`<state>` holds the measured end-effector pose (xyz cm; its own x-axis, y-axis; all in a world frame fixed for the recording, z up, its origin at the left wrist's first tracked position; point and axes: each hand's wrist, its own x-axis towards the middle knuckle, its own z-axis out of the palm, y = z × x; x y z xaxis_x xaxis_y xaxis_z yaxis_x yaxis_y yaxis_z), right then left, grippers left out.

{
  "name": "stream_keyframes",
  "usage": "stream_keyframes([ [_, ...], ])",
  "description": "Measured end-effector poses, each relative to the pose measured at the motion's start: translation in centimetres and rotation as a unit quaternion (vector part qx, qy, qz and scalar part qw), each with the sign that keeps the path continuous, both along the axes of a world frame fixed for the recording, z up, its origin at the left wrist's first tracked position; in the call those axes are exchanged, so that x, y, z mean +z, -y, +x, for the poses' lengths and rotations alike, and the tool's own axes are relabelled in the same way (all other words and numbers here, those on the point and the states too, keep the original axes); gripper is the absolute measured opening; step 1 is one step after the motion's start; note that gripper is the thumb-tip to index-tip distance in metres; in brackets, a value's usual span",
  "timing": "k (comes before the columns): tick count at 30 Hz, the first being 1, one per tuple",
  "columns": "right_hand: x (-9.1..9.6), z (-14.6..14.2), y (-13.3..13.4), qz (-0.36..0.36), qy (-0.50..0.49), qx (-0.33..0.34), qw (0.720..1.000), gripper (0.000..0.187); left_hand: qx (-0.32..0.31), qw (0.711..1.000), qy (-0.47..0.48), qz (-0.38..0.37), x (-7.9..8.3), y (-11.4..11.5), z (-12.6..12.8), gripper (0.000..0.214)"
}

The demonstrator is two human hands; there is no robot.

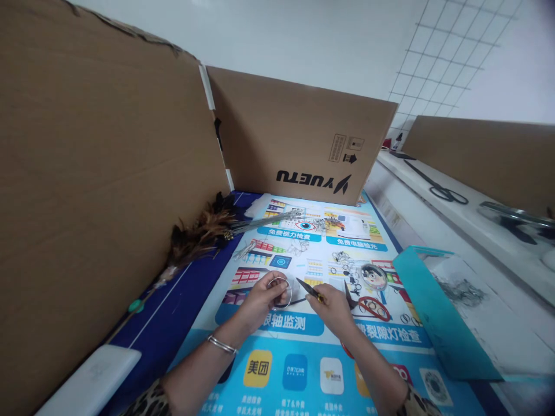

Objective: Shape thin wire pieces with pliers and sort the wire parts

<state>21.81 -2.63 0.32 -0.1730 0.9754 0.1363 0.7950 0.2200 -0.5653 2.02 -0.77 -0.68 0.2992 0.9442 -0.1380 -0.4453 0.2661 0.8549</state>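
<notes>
My left hand (269, 290) pinches a thin silvery wire ring (289, 294) between thumb and fingertips. In my right hand (333, 307) is a pair of long-nose pliers (307, 285), their dark tips pointing left towards the ring. The tips and ring look a short gap apart. Just right of that hand lies a second dark-jawed tool with red handles (376, 309). Behind it sit a small round clear dish (373, 277) and several small dark rings and bits (353, 280). Fine loose wire (299, 247) is scattered farther back on the printed sheet.
Tall cardboard panels (299, 138) stand at the left and back. Along the left lies a bundle of brown feathers (199, 231) with wire stems (269, 219). A teal-edged box (442, 323) with tangled wire (463, 292) stands right. Scissors (448, 193) rest on a white ledge.
</notes>
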Motion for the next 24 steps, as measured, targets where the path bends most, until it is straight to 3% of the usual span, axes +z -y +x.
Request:
stream_keyframes([
  [24,0.2,-0.7,0.3,0.010,-0.028,-0.027,0.999,0.017,0.053,0.997,0.041,-0.028,-0.1,0.6,1.1,0.028],
])
